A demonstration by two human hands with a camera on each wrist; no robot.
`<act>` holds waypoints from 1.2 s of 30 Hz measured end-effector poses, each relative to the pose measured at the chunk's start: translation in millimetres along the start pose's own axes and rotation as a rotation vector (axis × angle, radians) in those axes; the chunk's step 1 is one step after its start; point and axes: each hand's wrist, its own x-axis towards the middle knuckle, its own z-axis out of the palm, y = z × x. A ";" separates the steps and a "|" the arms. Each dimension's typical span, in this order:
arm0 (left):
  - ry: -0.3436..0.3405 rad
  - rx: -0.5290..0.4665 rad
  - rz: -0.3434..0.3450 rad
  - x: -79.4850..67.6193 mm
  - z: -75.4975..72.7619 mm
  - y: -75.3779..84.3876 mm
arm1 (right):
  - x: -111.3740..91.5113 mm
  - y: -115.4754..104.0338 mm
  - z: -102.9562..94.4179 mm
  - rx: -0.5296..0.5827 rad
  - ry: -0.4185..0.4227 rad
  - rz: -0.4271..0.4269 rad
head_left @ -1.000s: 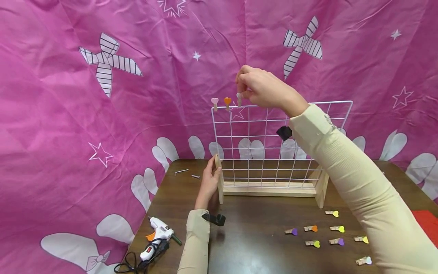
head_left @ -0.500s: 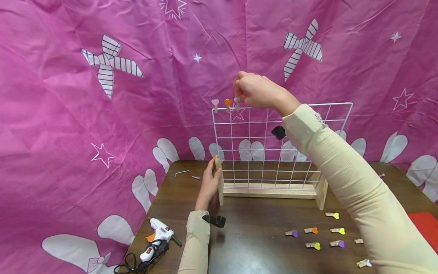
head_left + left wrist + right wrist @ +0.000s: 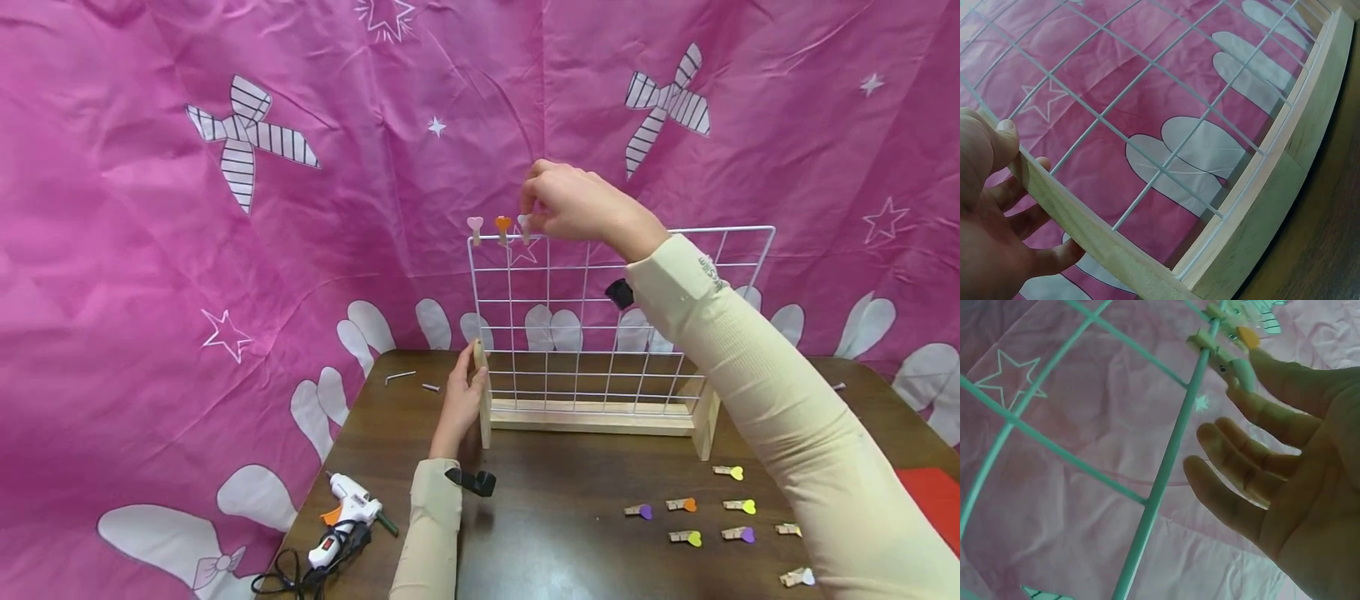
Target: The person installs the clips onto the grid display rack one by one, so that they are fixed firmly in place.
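A small wooden clothespin with a white heart (image 3: pixel 523 222) sits on the top wire of a white grid panel (image 3: pixel 547 327); my right hand (image 3: pixel 573 200) pinches it between thumb and forefinger. In the right wrist view its jaws are at the wire, and the other fingers stay apart from the grid. To its left, a pink-heart clothespin (image 3: pixel 475 228) and an orange-heart clothespin (image 3: pixel 502 227) are clipped on the same wire. My left hand (image 3: pixel 459 404) grips the left wooden upright (image 3: pixel 1079 219) of the stand, thumb on one side and fingers on the other.
Several loose heart clothespins, among them a purple one (image 3: pixel 639 511) and an orange one (image 3: pixel 682 504), lie at the table's front right. A glue gun (image 3: pixel 348 508) with its cord lies front left. A hex key (image 3: pixel 400 377) and a bolt (image 3: pixel 431 387) lie behind it.
My right hand has moved the white-heart clothespin down onto the top wire and slightly left, closer to the orange one. The left hand has kept its grip on the upright.
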 end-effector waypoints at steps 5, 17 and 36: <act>-0.003 0.012 0.007 1.0 0.7 0.0 | -23.1 4.1 1.8 -0.004 0.084 -0.012; -0.003 0.041 -0.011 1.4 -1.1 -4.4 | -116.7 43.0 38.1 0.059 0.179 -0.093; 0.019 0.006 0.001 12.5 3.5 -39.6 | -262.9 108.5 142.3 0.109 0.087 0.027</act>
